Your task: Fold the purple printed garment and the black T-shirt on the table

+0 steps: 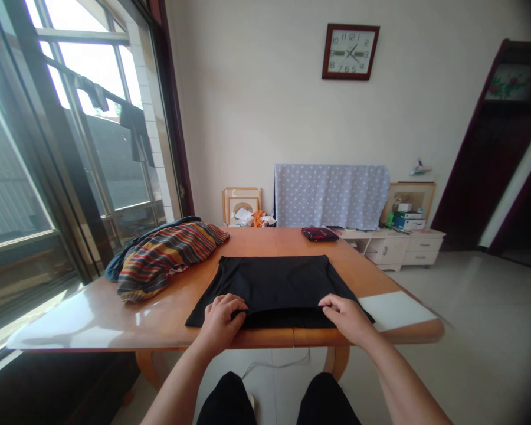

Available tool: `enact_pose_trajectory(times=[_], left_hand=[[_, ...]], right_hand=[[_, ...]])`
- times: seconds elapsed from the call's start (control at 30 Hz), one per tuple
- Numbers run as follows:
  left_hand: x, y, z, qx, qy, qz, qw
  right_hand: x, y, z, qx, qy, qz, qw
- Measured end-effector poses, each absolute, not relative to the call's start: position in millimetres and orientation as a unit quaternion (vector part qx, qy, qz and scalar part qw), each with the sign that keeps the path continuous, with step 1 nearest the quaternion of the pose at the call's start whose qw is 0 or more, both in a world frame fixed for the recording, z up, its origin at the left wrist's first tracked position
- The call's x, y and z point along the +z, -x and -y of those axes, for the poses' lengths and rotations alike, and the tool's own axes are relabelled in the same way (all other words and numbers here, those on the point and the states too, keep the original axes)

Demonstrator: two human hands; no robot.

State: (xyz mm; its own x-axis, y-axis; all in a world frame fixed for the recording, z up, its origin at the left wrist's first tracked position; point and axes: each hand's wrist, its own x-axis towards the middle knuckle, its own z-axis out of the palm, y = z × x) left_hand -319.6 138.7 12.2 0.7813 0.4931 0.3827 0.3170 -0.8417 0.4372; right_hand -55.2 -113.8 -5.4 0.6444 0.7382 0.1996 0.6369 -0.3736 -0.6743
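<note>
A black cloth garment (278, 280) lies folded on the wooden table (252, 239), near its front edge. My left hand (223, 319) pinches the edge of the upper layer at the garment's left side. At the right side, my right hand (343, 316) pinches the same edge between thumb and fingers. Between my hands the edge is stretched and slightly raised, with a dark gap beneath it. The lower layer reaches out past both hands.
Striped cloth (172, 254) is heaped at the table's left. A dark folded item (319, 234) lies at the far edge, a white sheet (398, 310) at the right. Behind stand a dotted cloth cover (331, 195) and a white cabinet (407, 249).
</note>
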Motion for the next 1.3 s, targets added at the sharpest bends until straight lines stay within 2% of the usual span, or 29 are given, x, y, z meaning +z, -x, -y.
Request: enact_pose_trajectory(times=[0.2,0.47,0.67,0.9,1.03,1.17,1.3], left_hand=[[14.2,322.9,-134.8,0.21,-0.929,-0.232,0.195],[11.4,319.6,-139.5,0.224,-0.915,-0.259,0.215],[11.0,318.1,-141.0,0.221,-0.909,-0.269,0.231],[20.0,320.9,-121.9,0.257,-0.919,-0.255,0.156],[12.0,322.9,-122.4,0.282,-0.907,-0.232,0.208],[3.8,336.6,-150.3,0.361,-0.834,-0.315,0.271],[7.4,357.3,-176.0,0.33,-0.814,-0.421,0.226]], right_hand=[[-1.1,55.6,125.7,0.091,0.846,0.43,0.301],[8.1,64.0,120.3,0.005,0.838,0.424,0.343],[6.6,67.6,117.7,0.072,0.838,0.46,0.284],[20.1,80.9,101.4,-0.043,0.821,0.47,0.323],[9.4,84.5,93.6,0.001,0.815,0.5,0.295],[-3.6,79.7,94.1,0.059,0.808,0.498,0.308],[-6.4,76.4,94.4,0.066,0.806,0.482,0.337]])
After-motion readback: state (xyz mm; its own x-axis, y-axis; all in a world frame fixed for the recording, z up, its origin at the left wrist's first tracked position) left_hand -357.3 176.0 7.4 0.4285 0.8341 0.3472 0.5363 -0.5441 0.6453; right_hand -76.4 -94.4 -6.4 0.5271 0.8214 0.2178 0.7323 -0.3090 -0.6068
